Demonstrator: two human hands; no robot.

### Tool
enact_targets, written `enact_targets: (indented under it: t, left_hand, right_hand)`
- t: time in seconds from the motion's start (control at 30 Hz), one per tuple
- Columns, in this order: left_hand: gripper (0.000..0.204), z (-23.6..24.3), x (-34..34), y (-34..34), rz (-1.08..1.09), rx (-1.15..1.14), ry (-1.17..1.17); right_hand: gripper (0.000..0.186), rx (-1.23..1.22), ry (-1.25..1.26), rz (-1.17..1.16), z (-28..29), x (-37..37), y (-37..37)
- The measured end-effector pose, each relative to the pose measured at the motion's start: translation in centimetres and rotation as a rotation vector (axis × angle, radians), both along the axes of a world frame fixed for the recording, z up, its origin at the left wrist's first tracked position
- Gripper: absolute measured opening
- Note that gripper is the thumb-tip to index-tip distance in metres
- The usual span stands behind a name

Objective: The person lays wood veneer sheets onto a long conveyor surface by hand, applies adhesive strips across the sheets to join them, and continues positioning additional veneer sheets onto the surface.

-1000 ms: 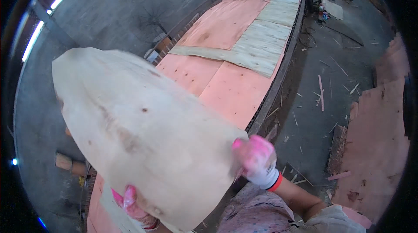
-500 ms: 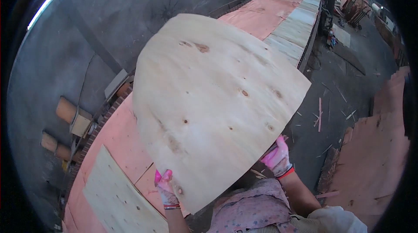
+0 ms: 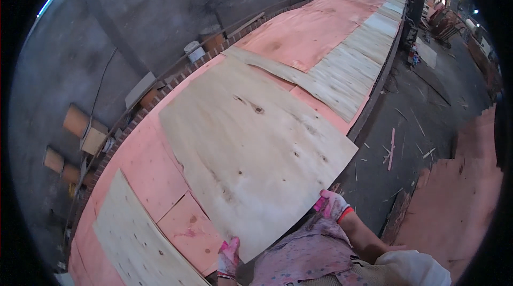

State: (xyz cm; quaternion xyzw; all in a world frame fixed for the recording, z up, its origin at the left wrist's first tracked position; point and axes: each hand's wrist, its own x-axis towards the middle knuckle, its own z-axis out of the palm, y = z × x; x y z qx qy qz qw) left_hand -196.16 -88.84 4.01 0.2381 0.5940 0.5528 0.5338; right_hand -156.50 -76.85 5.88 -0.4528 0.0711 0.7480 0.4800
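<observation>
A large pale wood veneer sheet [image 3: 256, 147] with brown knots slants over the pink-coated sheets on the long bench. At its near left corner, my left hand [image 3: 228, 258], in a pink-stained white glove, is closed on the edge with the thumb on top. My right hand [image 3: 332, 206], gloved alike with a red cuff, grips the near right edge; its fingers under the sheet are hidden. The far edge of the veneer sheet lies low by another pale strip of veneer [image 3: 299, 80].
Pink sheets [image 3: 304, 29] line the bench toward the back, pale veneers along their right side. Another pale veneer [image 3: 139, 238] lies at the near left. A stack of pink sheets [image 3: 454, 200] stands on the right. Wood scraps [image 3: 391, 149] litter the floor. A white bucket [image 3: 194, 51] stands beyond the bench.
The veneer sheet has come down from a raised, bowed position to lie nearly flat over the bench. Both hands have lowered toward me, still gripping its near edge.
</observation>
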Motion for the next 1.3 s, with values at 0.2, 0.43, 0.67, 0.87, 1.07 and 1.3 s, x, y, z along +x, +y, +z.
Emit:
enact_targets:
  t: [0.2, 0.43, 0.67, 0.87, 1.07, 1.3]
  left_hand:
    - [0.032, 5.4, 4.5, 5.5, 0.143, -0.124, 0.145]
    - [0.028, -4.1, 0.2, 7.0, 0.161, -0.116, -0.148]
    - [0.013, -2.3, 3.2, 2.5, 0.280, -0.489, -0.110]
    - [0.021, -3.7, 4.0, -4.3, 0.149, -0.545, 0.022]
    - [0.026, -6.6, 5.4, -11.6, 0.481, -0.778, -0.231]
    - [0.016, -8.7, 7.5, -14.5, 0.274, -0.526, -0.284]
  right_hand:
    - [0.018, -0.014, -0.063, 0.086, -3.5, -0.5, 8.2]
    - [0.025, -0.079, 0.044, 0.255, -8.5, 0.5, 11.7]
    - [0.052, -0.246, -0.030, 0.351, -10.4, -0.9, 13.0]
    - [0.051, -0.330, -0.140, 0.353, -19.8, -1.9, 13.3]
    - [0.036, -0.298, -0.166, 0.559, -17.8, -1.5, 12.9]
    - [0.044, -0.271, -0.174, 0.773, -16.6, 3.2, 15.2]
